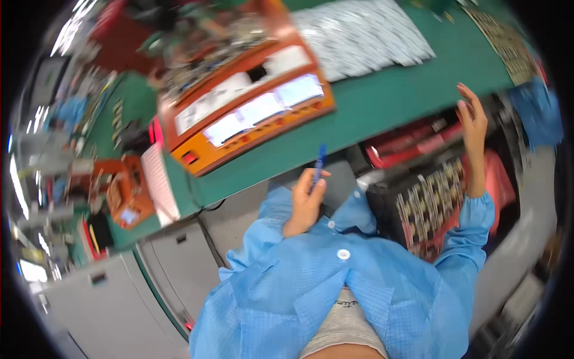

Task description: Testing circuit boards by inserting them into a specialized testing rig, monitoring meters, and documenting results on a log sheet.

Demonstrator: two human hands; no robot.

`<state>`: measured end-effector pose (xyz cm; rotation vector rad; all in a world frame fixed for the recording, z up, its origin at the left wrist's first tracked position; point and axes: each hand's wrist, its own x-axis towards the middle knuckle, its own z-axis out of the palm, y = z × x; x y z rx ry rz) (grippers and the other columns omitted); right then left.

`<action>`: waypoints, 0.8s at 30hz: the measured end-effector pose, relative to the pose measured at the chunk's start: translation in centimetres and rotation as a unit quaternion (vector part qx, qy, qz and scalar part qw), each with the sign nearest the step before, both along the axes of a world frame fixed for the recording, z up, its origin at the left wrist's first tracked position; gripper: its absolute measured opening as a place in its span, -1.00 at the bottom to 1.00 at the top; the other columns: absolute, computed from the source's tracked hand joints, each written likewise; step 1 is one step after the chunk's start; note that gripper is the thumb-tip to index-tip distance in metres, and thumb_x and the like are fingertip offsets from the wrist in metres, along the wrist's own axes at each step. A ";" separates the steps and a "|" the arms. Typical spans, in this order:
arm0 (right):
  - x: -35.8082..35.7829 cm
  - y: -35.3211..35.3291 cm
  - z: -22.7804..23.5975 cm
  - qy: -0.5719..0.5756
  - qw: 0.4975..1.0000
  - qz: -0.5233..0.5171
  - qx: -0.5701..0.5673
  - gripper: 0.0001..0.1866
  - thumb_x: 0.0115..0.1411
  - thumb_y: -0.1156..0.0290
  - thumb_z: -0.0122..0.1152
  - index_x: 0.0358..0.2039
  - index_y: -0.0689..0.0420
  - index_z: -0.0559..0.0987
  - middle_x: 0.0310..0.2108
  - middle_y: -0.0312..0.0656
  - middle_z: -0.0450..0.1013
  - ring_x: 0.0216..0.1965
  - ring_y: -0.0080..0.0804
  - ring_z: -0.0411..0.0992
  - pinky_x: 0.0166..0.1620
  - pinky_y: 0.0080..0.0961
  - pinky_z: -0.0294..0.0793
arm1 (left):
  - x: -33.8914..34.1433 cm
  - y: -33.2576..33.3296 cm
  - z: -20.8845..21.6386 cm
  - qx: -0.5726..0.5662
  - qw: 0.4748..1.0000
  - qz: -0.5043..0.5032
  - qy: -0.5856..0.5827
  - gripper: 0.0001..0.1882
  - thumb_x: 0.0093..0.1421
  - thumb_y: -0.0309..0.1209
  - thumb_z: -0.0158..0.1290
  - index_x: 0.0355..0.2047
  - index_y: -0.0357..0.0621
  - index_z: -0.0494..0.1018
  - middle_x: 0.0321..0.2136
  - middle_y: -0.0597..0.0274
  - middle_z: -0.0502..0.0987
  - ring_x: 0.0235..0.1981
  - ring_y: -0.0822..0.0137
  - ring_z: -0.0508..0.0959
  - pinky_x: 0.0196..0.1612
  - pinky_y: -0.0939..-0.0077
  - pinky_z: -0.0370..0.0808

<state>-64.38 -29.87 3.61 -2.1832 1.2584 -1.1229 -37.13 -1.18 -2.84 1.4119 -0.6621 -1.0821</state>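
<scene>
My left hand [306,200] is closed around a blue pen [320,163], whose end points up toward the bench edge. It is held in front of my chest, apart from the bench. My right hand [473,119] reaches out at the right, fingers apart and holding nothing, near the front edge of the green bench top [382,105]. Below that forearm, a dark bin [382,206] holds rows of small circuit boards [431,197] beside pink sheet material [495,179].
An orange test instrument [251,128] with lit displays stands on the bench, parts piled on top. Behind it lie silvery packets [365,39]. A circuit board panel [499,42] and a blue bag [536,113] are far right. Grey cabinets [113,299] stand lower left.
</scene>
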 end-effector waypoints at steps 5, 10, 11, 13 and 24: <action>-9.0 11.2 -2.1 0.000 0.982 -0.131 0.134 -0.80 0.19 0.40 0.10 -0.19 0.17 0.52 -0.28 -0.29 0.50 -0.29 -0.58 0.44 -0.20 -0.58 0.39 | -0.9 0.1 -0.3 -0.006 0.998 -0.051 0.032 -0.87 0.28 -0.36 -0.08 -0.22 -0.13 0.35 -0.70 0.56 0.15 -0.71 0.71 0.09 -0.67 0.76 -0.03; -17.7 18.6 -11.3 0.150 0.941 -0.080 0.292 -0.73 0.00 0.45 0.16 -0.25 0.24 0.51 -0.38 -0.09 0.51 -0.35 -0.33 0.49 -0.27 -0.43 0.45 | -3.5 -0.5 -0.7 -0.042 0.988 -0.145 0.034 -0.86 0.28 -0.43 -0.14 -0.23 -0.24 0.30 -0.73 0.49 0.10 -0.72 0.67 0.04 -0.68 0.75 -0.05; -17.8 19.6 -12.4 0.155 0.936 -0.085 0.303 -0.71 -0.06 0.46 0.17 -0.27 0.25 0.52 -0.39 -0.02 0.52 -0.36 -0.22 0.51 -0.26 -0.38 0.47 | -4.0 -0.6 -0.6 -0.040 0.987 -0.157 0.024 -0.86 0.28 -0.42 -0.14 -0.22 -0.24 0.30 -0.73 0.49 0.09 -0.73 0.67 0.04 -0.69 0.74 -0.05; -17.1 21.2 -14.1 0.188 0.914 -0.067 0.354 -0.70 -0.09 0.49 0.16 -0.26 0.26 0.52 -0.35 0.02 0.50 -0.29 -0.16 0.50 -0.19 -0.34 0.47 | -4.9 -0.7 -0.2 -0.041 0.984 -0.175 0.017 -0.86 0.28 -0.43 -0.14 -0.23 -0.24 0.30 -0.73 0.49 0.08 -0.73 0.67 0.04 -0.69 0.74 -0.05; -12.8 24.7 -17.2 0.221 0.895 0.055 0.383 -0.57 -0.13 0.33 0.30 -0.22 0.18 0.45 -0.29 0.02 0.34 -0.20 -0.01 0.38 -0.16 -0.22 0.40 | -5.3 -0.1 -0.5 -0.054 0.983 -0.175 0.031 -0.88 0.27 -0.44 -0.12 -0.24 -0.23 0.30 -0.71 0.50 0.13 -0.71 0.69 0.06 -0.68 0.77 -0.03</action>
